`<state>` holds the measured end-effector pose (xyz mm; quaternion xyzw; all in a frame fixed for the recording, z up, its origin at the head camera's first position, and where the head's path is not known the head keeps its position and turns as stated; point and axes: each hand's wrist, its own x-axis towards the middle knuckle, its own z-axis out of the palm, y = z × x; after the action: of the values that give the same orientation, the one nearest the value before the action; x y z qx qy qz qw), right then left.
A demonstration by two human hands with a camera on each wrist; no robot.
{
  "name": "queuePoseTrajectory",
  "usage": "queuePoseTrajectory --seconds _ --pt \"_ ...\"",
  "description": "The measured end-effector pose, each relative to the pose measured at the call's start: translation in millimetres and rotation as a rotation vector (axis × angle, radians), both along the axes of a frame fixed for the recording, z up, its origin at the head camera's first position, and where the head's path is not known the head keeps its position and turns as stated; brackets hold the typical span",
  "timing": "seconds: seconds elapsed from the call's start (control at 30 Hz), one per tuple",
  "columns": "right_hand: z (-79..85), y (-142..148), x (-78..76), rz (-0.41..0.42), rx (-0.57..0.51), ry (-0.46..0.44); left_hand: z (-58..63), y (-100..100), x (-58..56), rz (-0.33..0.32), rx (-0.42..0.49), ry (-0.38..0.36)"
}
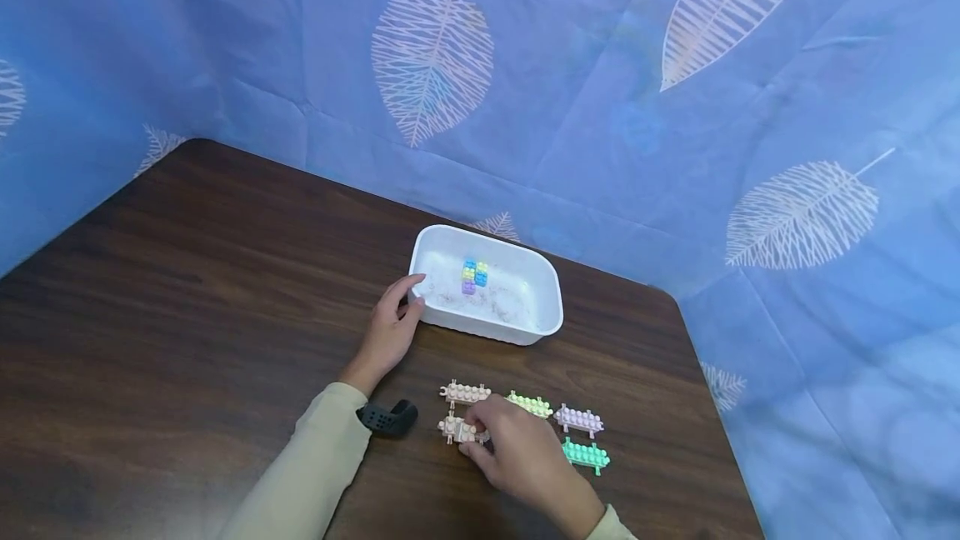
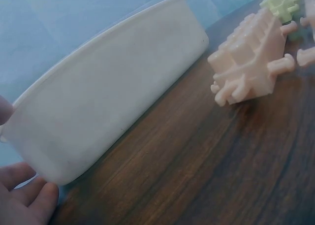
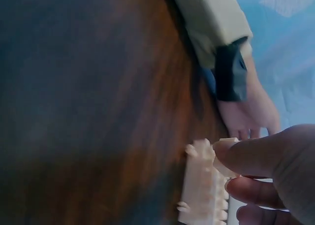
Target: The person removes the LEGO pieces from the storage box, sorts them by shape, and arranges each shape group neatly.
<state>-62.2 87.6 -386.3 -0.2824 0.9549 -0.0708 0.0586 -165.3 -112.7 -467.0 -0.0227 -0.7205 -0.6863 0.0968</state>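
My left hand (image 1: 392, 325) holds the near left corner of a white plastic tub (image 1: 487, 330), with a fingertip over its rim. Between thumb and fingertips my right hand (image 1: 519, 450) pinches a small pale building block (image 3: 227, 172), which sits at one end of a peach studded block strip (image 3: 197, 188). The right hand hides part of that strip in the head view. Just beyond it lies another peach strip (image 1: 463, 392) with side pegs. Inside the tub are several small blue, yellow and purple blocks (image 1: 468, 287).
A yellow-green strip (image 1: 531, 404), a lilac strip (image 1: 579, 418) and a green strip (image 1: 587, 454) lie right of the peach ones on the dark wooden table (image 1: 225, 315). A blue leaf-patterned cloth (image 1: 562, 107) hangs behind the table. The left wrist wears a black band (image 1: 388, 419).
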Motion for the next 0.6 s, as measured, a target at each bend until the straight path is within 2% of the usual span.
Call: queuePoseTrajectory --seconds 0.3,0.6 --pt "-14.2 -6 15.2 0.034 0.037 -0.045 3.5 -4 0.4 0.0 -0.007 -0.014" --pt "-20.9 -7 17.5 0.023 0.063 -0.065 2.9 -1 1.8 0.001 -0.009 -0.012"
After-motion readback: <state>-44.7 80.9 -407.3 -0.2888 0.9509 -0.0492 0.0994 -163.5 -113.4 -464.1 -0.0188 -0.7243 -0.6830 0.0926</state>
